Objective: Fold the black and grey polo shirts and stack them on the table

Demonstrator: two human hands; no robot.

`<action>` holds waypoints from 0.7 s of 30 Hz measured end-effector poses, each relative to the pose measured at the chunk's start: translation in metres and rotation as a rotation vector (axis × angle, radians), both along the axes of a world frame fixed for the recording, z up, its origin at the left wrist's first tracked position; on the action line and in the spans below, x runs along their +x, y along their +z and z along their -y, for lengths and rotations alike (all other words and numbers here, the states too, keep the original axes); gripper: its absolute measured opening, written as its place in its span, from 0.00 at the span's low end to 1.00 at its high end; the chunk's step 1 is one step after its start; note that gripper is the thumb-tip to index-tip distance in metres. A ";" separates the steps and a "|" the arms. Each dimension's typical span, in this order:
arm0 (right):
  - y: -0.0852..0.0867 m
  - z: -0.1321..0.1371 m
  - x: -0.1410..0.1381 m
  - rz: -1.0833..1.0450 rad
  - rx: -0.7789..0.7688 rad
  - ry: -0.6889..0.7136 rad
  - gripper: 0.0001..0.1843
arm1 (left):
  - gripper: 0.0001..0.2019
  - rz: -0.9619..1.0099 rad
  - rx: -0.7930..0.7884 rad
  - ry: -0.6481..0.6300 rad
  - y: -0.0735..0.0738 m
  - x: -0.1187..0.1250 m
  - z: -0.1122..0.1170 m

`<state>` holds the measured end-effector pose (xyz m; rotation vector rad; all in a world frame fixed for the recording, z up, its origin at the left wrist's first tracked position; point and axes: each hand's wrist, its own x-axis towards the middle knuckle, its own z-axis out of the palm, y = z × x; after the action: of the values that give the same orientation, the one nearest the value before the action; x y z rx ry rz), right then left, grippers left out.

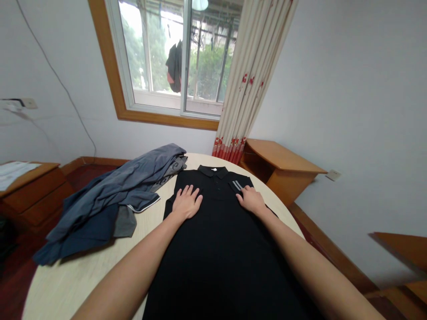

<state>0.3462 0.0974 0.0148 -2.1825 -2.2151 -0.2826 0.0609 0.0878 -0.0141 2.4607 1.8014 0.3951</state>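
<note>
A black polo shirt (pixel 213 249) lies spread on the round pale table, collar (pixel 213 170) at the far end and body running toward me. My left hand (pixel 187 202) rests flat on the shirt's left upper side, fingers spread. On the other side, my right hand (pixel 251 199) lies over the short sleeve (pixel 236 185) with two grey stripes, which is folded inward on the chest. Its thumb stands apart from its fingers, and the fingertips press on the cloth. The shirt's lower hem is out of view.
A heap of grey and navy clothes (pixel 110 206) lies on the table's (pixel 83 278) left side, partly hanging over the edge. Beyond are a window (pixel 182 100), a curtain (pixel 255 66) and a wooden desk (pixel 283 155). A wooden cabinet (pixel 33 191) stands left.
</note>
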 end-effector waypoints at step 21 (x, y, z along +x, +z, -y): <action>0.015 0.003 -0.003 -0.047 -0.010 0.001 0.28 | 0.28 -0.015 0.005 0.011 0.003 0.001 0.003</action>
<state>0.3436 0.0942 0.0293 -2.1694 -2.1986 -0.2180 0.0624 0.0851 -0.0113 2.4650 1.8227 0.3835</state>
